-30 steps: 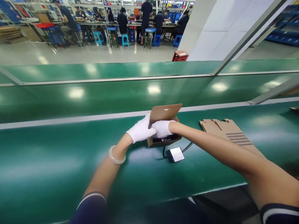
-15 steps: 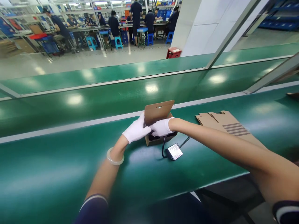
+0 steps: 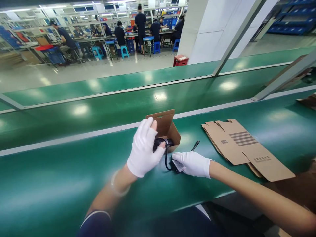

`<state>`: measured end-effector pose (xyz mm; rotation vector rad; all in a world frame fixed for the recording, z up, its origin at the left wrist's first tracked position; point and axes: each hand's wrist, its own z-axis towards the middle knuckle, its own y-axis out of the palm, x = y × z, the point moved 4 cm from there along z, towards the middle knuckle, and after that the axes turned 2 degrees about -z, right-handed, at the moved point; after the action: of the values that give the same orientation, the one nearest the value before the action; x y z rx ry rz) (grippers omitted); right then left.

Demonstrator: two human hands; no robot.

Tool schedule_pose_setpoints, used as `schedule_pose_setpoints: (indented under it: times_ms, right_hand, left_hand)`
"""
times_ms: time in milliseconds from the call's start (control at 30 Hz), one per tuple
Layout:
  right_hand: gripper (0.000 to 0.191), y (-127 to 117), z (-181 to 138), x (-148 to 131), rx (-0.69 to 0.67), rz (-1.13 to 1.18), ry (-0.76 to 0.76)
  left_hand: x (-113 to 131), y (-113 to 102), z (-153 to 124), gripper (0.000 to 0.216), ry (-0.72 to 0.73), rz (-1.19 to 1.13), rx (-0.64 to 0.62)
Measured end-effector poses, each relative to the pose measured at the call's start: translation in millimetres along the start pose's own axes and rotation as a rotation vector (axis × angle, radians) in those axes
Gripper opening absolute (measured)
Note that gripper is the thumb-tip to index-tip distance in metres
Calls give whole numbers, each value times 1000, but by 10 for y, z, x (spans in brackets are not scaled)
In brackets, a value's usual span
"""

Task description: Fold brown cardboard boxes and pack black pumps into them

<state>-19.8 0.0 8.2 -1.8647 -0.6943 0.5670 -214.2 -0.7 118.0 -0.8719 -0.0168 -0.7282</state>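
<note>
Head view. A small cardboard box is seen standing on the green table, its lid flap raised at the far side and its open top tilted toward the near side. A black device lies in the box mouth, with a black cable looping down from it onto the table.

The left hand, in a white glove, is laid over the left near corner of the box, fingers spread and curved over the box edge, the thumb pressed against the black device; box and device are gripped together. A pale bracelet is worn on that wrist.

The right hand, also in a white glove, rests on the table just right of the box, fingers closed on a small black block with a white label at the cable's end. A second cable end lies on the table just beyond this hand.

A stack of flat cardboard sheets is noted on the table to the right, well apart from the box.

Far side: further green belts, then a work floor where seated and standing people are seen at benches with blue stools.
</note>
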Motion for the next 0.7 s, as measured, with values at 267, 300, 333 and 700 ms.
schedule_pose_setpoints:
  times_ms: [267, 300, 333, 700]
  right_hand:
    - [55, -576, -663, -239, -272, 695, 44]
    - [52, -661, -739, -230, -291, 806, 21]
    - [49, -740, -799, -208, -288, 927, -3]
    - [54, -1110, -272, 255, 1034, 1222, 487]
  left_hand:
    - [292, 398, -81, 43, 77, 137, -371]
    - [308, 432, -62, 42, 67, 126, -384]
    - [320, 464, -42, 41, 47, 111, -390]
    - [191, 872, -52, 56, -221, 229, -549]
